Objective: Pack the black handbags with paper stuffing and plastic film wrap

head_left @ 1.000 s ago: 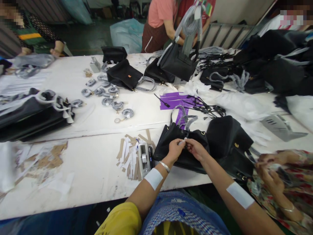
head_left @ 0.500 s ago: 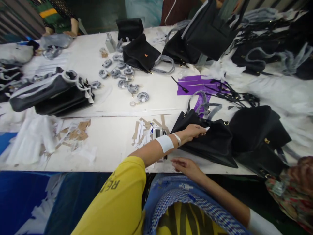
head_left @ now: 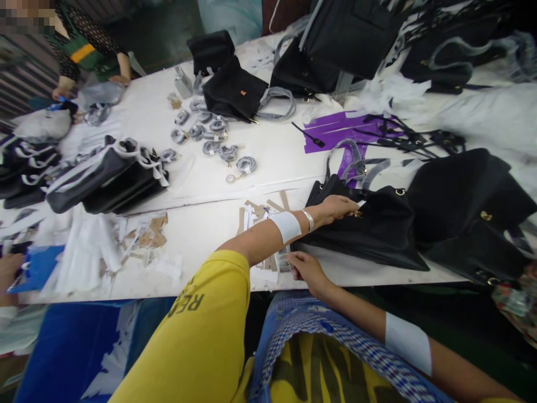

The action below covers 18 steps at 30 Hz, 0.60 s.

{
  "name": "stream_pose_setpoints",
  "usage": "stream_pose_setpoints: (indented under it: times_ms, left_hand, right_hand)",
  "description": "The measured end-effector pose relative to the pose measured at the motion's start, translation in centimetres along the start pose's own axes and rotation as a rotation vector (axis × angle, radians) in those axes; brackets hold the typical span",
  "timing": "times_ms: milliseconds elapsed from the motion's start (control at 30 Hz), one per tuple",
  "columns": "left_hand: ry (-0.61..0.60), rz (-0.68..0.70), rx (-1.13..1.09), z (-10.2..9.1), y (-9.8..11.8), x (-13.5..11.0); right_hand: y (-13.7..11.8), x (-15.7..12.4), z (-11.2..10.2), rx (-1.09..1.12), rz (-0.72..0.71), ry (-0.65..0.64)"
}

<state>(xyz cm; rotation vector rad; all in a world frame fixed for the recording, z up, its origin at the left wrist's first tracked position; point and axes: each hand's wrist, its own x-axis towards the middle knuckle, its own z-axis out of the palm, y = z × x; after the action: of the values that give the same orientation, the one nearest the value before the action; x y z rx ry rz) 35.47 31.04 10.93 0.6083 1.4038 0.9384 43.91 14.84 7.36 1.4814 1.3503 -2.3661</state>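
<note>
My left hand [head_left: 338, 207] reaches over the black handbag [head_left: 369, 238] in front of me. Its fingertips pinch a small white tag [head_left: 361, 204] close to the bag's upper side. Grey wrapped handles [head_left: 356, 165] stand up from this bag. Below my left forearm, near the table's front edge, my right hand [head_left: 308, 271] has its fingers curled in. Whether anything is between them I cannot make out. Just left of those fingertips lies a small greyish object [head_left: 284, 261], partly covered by my forearm. Cut strips of white and brown paper [head_left: 251, 215] lie beside it.
A second black bag [head_left: 465, 196] leans on the right. Purple sheets [head_left: 331, 131] with black straps lie behind. Coiled grey straps [head_left: 229, 152] sit mid-table, black bags [head_left: 109, 176] and white strips [head_left: 90, 243] to the left. Another person's hand [head_left: 8, 274] shows at the left edge.
My view has turned a little. My left hand stays at the bag with the white tag. My right hand has moved slightly up and its fingers are more curled.
</note>
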Motion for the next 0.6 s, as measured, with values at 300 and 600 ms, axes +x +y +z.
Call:
stream_pose_setpoints:
  times_ms: [300, 600]
  left_hand:
    - [-0.009, -0.002, 0.001, 0.2, -0.2, 0.7]
    - [0.011, -0.003, -0.027, 0.3, 0.3, 0.0]
  right_hand:
    - [0.3, -0.3, -0.8, -0.085, 0.07, -0.012]
    - [0.3, -3.4, -0.7, -0.091, 0.015, -0.022]
